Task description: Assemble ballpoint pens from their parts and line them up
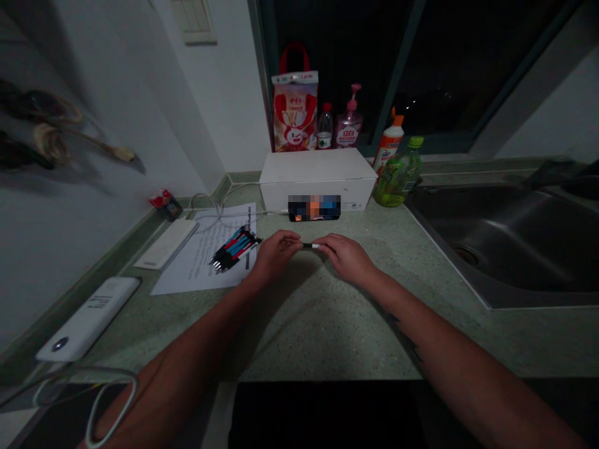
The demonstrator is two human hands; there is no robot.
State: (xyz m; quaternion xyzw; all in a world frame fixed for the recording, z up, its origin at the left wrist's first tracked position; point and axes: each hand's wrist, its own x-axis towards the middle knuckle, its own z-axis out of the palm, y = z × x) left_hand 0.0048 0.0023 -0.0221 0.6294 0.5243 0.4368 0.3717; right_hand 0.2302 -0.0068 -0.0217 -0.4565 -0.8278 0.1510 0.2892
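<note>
Between my two hands a short black-and-white pen (309, 246) is held level above the counter. My left hand (277, 254) pinches its dark end, and my right hand (345, 254) pinches its white end. Only the pen's middle shows; both its ends are hidden by fingers. Just left of my left hand, a pile of pens (234, 249) in black, blue and red lies on a printed paper sheet (182, 279). Behind the hands a phone (314, 217) leans sideways against a white box (322, 167), with a cable running into its left end.
At the right is a metal sink (524, 243). A green bottle (397, 178) and an orange-capped bottle (389, 142) stand beside the box. Leftward on the counter (327, 337) lie a white power strip (88, 318), a flat white box (167, 243) and a small red packet (166, 204).
</note>
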